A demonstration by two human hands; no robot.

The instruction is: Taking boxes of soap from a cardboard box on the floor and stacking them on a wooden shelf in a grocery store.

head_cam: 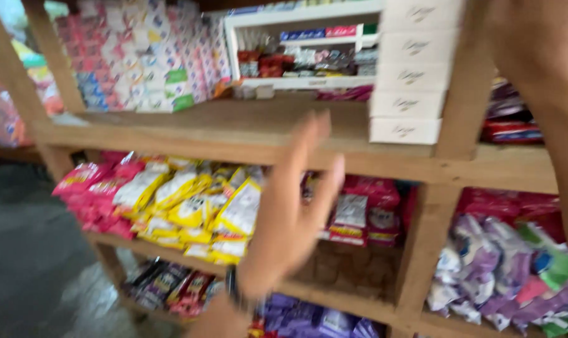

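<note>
My left hand point(290, 213) is raised in front of a wooden shelf unit point(202, 134), palm towards the shelves and fingers apart, holding nothing. A dark band circles its wrist. It hovers just right of a heap of yellow packets point(196, 206) and left of red packets point(359, 213) on the middle shelf. It touches neither. My right forearm point(547, 94) crosses the top right corner and runs up out of view, so its hand is hidden. The picture is blurred by motion.
Pink packets point(96, 188) lie left of the yellow ones. A stack of white boxes point(409, 81) and a small white rack point(302, 44) stand on the upper shelf, beside stacked colourful small boxes point(140, 56). Purple packets point(484, 263) fill the right bay. Grey floor point(27, 263) lies at the left.
</note>
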